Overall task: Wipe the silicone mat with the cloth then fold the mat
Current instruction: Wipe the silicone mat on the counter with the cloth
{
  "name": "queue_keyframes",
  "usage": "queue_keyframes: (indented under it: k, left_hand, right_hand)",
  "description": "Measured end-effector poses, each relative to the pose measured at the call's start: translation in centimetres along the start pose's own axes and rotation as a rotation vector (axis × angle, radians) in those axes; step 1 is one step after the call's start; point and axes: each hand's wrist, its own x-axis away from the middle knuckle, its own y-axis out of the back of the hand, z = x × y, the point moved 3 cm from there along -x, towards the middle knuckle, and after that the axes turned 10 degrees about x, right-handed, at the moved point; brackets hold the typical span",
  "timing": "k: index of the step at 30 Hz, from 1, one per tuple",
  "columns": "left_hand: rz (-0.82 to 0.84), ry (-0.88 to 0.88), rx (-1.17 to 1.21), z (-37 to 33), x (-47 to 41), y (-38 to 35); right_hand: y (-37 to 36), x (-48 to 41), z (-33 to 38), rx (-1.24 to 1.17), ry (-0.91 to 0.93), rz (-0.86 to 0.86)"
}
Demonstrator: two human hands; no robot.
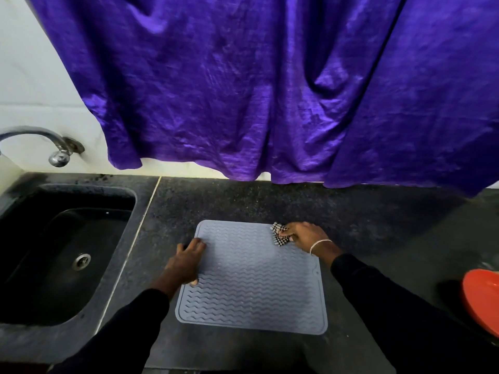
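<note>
On the dark bench (270, 206) we see our grey silicone mat (251, 282) lying flat, right of the sink (62, 238). Our left hand (186, 261) presses its left edge with fingers spread, while our right hand (305, 234) grips the bunched checkered cloth (279, 233) at its far right corner.

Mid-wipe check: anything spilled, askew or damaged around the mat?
Nothing stands out. The silicone mat lies flat and unfolded on the counter, with no spill visible. The left hand presses its left edge; the right hand holds the checked cloth at its far right corner.
</note>
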Motion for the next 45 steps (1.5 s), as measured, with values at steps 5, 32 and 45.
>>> queue_keyframes:
  k: [5,32,45]
  left_hand:
    - [0.003,0.018,0.026,0.1,0.0,0.0]
    - [0.014,0.007,0.023,0.3,-0.2,-0.1]
    - [0.021,0.010,0.014,-0.2,-0.1,0.0]
  right_hand:
    - [1.2,-0.3,-1.5,0.082,-0.035,0.092]
    - [2.0,-0.1,-1.9,-0.089,-0.123,-0.005]
    - [0.9,2.5,-4.8,-0.026,-0.201,0.033]
